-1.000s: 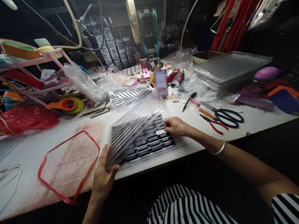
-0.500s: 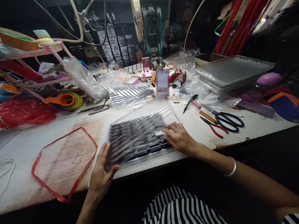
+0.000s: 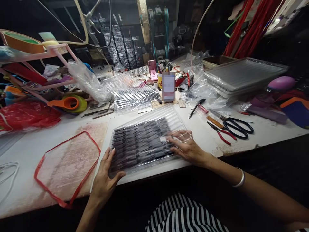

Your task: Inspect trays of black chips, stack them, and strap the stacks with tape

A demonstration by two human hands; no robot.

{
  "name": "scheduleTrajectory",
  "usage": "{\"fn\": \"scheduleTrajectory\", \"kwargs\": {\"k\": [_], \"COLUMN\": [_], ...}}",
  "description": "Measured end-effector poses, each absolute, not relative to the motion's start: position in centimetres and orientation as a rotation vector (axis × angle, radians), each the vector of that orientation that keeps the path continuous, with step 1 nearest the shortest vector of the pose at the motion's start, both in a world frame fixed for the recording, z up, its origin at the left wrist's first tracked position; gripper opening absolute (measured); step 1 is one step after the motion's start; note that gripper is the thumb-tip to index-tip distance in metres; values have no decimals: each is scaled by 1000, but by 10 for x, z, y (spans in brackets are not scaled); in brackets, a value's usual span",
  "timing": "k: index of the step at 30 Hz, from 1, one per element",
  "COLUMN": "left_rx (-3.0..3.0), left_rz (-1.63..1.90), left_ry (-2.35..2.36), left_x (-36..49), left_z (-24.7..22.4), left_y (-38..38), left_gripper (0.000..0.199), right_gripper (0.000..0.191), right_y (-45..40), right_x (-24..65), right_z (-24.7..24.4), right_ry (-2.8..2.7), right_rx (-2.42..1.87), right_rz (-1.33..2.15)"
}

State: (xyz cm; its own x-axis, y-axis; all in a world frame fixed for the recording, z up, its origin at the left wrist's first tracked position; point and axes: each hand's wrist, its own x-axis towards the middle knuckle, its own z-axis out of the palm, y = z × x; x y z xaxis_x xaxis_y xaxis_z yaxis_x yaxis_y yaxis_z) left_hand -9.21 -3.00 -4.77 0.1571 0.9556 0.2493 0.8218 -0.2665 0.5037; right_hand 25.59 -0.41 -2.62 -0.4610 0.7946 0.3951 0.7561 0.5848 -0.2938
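Note:
A clear ribbed plastic tray point(image 3: 177, 120) lies at the table's front edge, filled with rows of dark, narrow parts point(image 3: 138, 140) whose kind I cannot make out. Clear, shiny plastic seems to cover them; whether it is a lid or a film, I cannot tell. Along the tray's left edge rests my left hand point(image 3: 105, 172), open, fingers stretched out and thumb apart. My right hand point(image 3: 187, 146) is over the tray's right side, fingers apart and slightly blurred, touching the clear plastic near a small white patch point(image 3: 164, 139).
On the right lie red-handled pliers point(image 3: 222, 133), black scissors point(image 3: 238, 127) and a pen point(image 3: 196, 108). Stacked clear trays point(image 3: 246, 75) stand behind them. A red strip loop point(image 3: 38, 170) lies left. A phone point(image 3: 168, 87) stands at the back, beside more clear ribbed sheets point(image 3: 131, 85).
The clear plastic over the parts has shifted and looks flatter, with the rows showing more evenly. My right hand's fingers have moved slightly; my left hand stays at the tray edge.

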Motion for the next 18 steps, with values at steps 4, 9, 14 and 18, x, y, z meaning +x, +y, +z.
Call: {"fn": "scheduleTrajectory", "kwargs": {"k": [4, 9, 14, 18], "left_rx": [2188, 2086, 1933, 2023], "left_rz": [658, 684, 522, 100], "left_ry": [1696, 1711, 2035, 2263], "left_x": [-92, -95, -80, -60], "left_z": [-46, -38, -21, -17], "left_y": [-32, -19, 20, 36], "left_gripper": [87, 81, 65, 58], "right_gripper": [32, 34, 46, 43], "right_y": [2, 20, 39, 42], "right_x": [279, 304, 288, 266], "right_z": [-22, -24, -30, -38], "right_ry": [-1883, -1493, -1830, -2118], "right_rx": [-1467, -1616, -1684, -1834], "right_rz": [243, 751, 661, 384]}}
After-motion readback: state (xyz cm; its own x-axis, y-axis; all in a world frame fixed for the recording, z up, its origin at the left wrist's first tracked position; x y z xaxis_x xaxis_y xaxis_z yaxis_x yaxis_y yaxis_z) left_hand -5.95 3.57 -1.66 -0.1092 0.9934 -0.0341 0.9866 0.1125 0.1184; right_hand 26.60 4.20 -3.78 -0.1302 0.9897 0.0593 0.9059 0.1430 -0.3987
